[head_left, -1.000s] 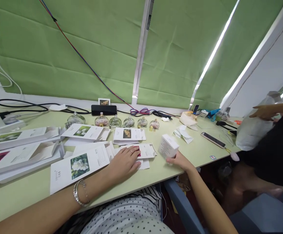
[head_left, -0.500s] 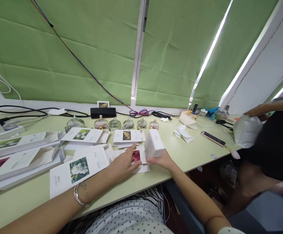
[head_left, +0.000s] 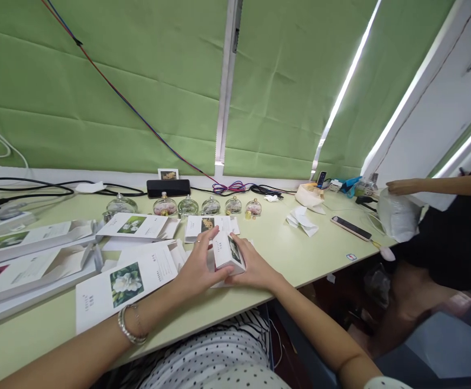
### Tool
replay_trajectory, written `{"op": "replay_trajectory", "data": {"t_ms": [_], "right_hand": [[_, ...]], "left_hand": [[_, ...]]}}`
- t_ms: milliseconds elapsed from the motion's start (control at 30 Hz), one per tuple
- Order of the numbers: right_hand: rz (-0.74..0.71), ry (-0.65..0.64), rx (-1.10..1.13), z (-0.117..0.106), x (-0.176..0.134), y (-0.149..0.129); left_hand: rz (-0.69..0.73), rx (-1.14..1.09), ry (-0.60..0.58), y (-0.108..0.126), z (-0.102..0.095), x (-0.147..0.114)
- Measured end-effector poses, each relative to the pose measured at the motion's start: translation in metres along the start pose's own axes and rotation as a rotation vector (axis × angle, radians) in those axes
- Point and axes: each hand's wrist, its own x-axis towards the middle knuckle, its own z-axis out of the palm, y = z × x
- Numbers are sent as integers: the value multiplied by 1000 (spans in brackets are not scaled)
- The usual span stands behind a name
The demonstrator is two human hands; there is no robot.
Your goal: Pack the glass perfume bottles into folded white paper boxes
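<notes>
On the worktop [head_left: 278, 246] at left lies a flat flower-printed carton [head_left: 126, 284], its small print unreadable. The left hand's [head_left: 197, 267] fingers press one side of a small white box [head_left: 224, 254] near the front edge; the right hand's [head_left: 256, 267] fingers clasp the other. It's probably light, crushable card, best held along its edges; lettering illegible.

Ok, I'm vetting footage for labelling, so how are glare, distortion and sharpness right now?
Head view: the gap between green blinds glares white; forearms look stretched toward the lower edge; the held white box has small print too soft to read.
</notes>
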Motion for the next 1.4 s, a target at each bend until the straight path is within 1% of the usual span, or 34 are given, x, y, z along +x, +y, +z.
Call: {"op": "replay_trajectory", "data": {"t_ms": [133, 267, 333, 400, 467, 533, 633, 700, 767, 867, 1033, 1167, 1333, 1400], "right_hand": [[-20, -5, -14, -1, 1, -2], [-36, -8, -28, -1, 0, -4], [-41, -8, -31, -1, 0, -5], [-57, -6, -40, 0, 0, -5], [-78, 7, -50, 1, 0, -5], [-86, 23, -49, 1, 0, -4], [-64, 55, -19, 2, -1, -3], [-57, 77, -6, 3, 0, -2], [-64, 81, -20, 4, 0, -2], [-69, 72, -52, 6, 1, -1], [-79, 110, -55, 9, 0, 3], [-65, 156, -8, 10, -3, 8], [-88, 193, -15, 10, -5, 7], [-110, 238, -32, 11, -6, 6]], "left_hand": [[-20, -41, 74, 2, 1, -1], [-56, -117, 140, -2, 5, -2], [-51, -162, 165, -6, 5, -1], [-14, -207, 181, -11, 3, 1], [65, -231, 188, -15, 0, 2], [192, -212, 168, -17, -3, 2], [434, -77, 84, -16, -5, 2], [557, 36, 68, -13, -4, 2], [632, 132, 104, -11, -5, 4], [698, 226, 135, -9, -10, 6], [705, 235, 121, -5, -19, 6], [718, 186, 91, -5, -21, 5], [573, 168, 129, -5, -20, 5], [577, 165, 123, -3, -20, 5]]}}
